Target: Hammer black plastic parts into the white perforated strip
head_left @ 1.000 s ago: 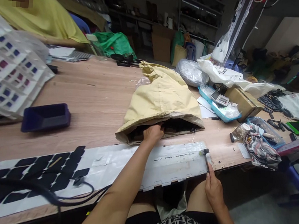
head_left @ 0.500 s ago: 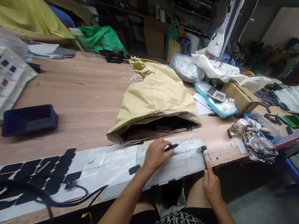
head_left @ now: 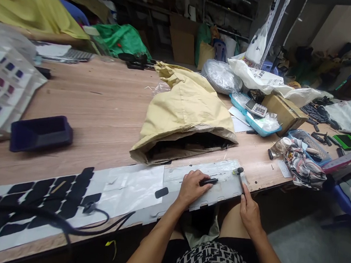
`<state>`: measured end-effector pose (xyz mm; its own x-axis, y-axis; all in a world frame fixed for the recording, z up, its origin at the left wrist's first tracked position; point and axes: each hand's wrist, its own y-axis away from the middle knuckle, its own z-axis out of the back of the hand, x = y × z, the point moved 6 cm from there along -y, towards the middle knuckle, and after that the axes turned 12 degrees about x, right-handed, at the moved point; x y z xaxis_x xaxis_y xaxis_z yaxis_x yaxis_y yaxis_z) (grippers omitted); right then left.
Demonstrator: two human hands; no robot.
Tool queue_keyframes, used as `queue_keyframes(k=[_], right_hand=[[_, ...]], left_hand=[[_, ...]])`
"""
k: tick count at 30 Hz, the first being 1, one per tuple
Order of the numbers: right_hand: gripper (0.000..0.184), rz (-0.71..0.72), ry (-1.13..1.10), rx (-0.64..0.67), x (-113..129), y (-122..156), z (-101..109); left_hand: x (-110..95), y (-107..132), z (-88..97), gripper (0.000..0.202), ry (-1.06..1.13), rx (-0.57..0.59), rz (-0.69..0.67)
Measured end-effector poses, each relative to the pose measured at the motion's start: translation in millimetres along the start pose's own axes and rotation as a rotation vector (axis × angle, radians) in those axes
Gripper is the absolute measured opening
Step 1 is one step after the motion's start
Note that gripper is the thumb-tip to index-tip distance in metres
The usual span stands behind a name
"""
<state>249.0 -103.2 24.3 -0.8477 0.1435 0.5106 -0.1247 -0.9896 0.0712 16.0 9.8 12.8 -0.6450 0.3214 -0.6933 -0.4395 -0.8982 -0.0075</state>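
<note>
My left hand (head_left: 192, 187) is closed on a small, narrow black piece (head_left: 209, 181), whose exact kind I cannot make out, just over the plastic-covered board (head_left: 219, 197) at the table's front edge. In my right hand (head_left: 250, 213) is the handle of a small hammer (head_left: 239, 172), its head resting on or just above the board's right end. A flat black rounded piece (head_left: 161, 193) lies to the left of my left hand. Behind the board, a yellow cloth-like sack (head_left: 187, 108) lies with its dark mouth facing me; black items inside are hard to make out.
Rows of black pieces (head_left: 75, 190) lie on white sheeting at left, crossed by a dark cable (head_left: 46, 216). A purple tray (head_left: 41, 135) stands behind. Blue baskets (head_left: 310, 146), a calculator (head_left: 256, 108) and a carton (head_left: 284, 113) are at right. A person in yellow (head_left: 35, 6) sits across.
My left hand, with the black piece, has moved right and slightly lower along the board, toward the hammer. My right hand and the hammer stay nearly in place. The view has shifted slightly.
</note>
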Motion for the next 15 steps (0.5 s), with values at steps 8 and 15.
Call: queue_keyframes(k=[8,15], right_hand=[[0.048,0.183,-0.084,0.057,41,13,8],[0.046,0.313,-0.021,0.037,61,23,1]], left_hand=[[1,-1,-0.1,0.017,0.044,0.010,0.004],[0,-1,1.5,0.013,0.082,0.005,-0.007]])
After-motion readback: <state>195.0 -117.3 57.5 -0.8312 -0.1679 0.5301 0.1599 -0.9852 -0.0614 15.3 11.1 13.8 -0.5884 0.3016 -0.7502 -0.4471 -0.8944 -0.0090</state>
